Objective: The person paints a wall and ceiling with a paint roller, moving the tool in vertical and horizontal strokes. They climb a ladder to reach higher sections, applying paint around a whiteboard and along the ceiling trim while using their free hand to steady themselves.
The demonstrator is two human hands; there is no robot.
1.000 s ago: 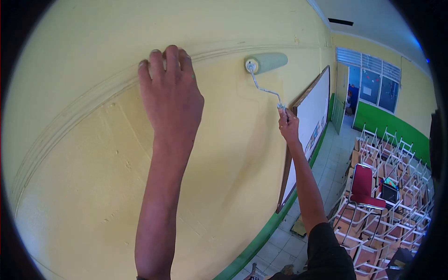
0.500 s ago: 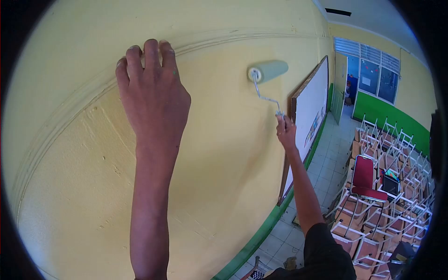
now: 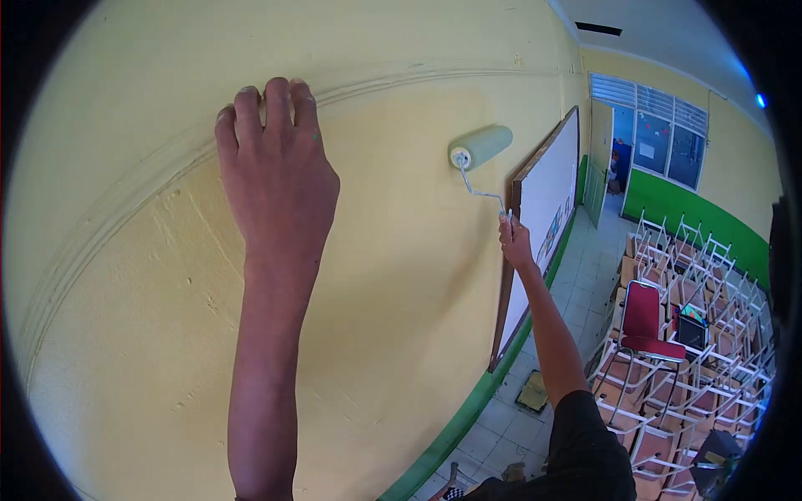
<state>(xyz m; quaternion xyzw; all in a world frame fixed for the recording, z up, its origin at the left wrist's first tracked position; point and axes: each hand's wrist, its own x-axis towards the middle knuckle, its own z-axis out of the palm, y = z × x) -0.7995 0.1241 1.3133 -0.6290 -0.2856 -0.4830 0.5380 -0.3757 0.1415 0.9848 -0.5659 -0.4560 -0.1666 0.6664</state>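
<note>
My left hand [image 3: 280, 171] reaches up the yellow wall [image 3: 401, 275], its fingers curled over the raised ledge [image 3: 384, 86] that runs across it. A small green speck marks one finger. In my right hand [image 3: 516, 242] is the handle of a paint roller [image 3: 482, 147], with the fingers wrapped round it. The roller's pale green sleeve lies against the wall below the ledge, left of the whiteboard's upper corner. Its bent wire frame shows; most of the handle is hidden in the hand.
A wood-framed whiteboard [image 3: 547, 204] is on the wall at the right. Beyond the tiled floor [image 3: 510, 426] are stacked desks and chairs [image 3: 660, 409], with a red chair [image 3: 643, 321] on top. An open door [image 3: 598, 159] and windows are at the back.
The roller and my right hand have moved slightly down the wall. My left hand stays on the ledge. The view has shifted a little.
</note>
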